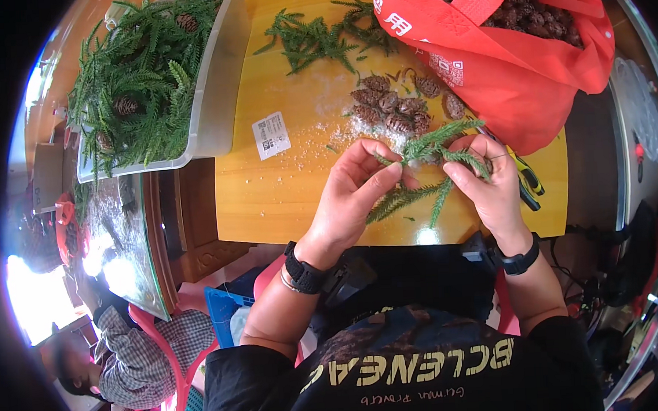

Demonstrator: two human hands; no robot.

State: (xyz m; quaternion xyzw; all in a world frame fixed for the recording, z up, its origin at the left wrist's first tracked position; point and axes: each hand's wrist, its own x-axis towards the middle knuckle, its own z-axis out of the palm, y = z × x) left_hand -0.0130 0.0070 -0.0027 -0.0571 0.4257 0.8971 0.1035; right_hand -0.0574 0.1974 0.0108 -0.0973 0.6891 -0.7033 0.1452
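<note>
Pinching sprig (435, 140) between left hand (354, 193) and right hand (495, 187), thumb and fingers closed on it at both ends. Held over table (271, 215), near cones (391, 103). Noted: white label (271, 134), print too small to read; white characters, square code on red bag (511, 98); inverted yellow lettering on shirt (441, 410).

- We grip a green sprig (438, 137) with the fingers of our left hand (361, 189) and right hand (493, 191) — both over the yellow table (252, 205).
- Beyond our hands we see brown pine cones (388, 103) clustered among white crumbs (398, 138).
- On the right we have a red bag (485, 88) of cones (530, 24), a yellow-and-black tool (527, 178) below it.
- On the left we see a translucent bin (218, 100) heaped with greenery (152, 96) — a white label (271, 134) lies near it.
</note>
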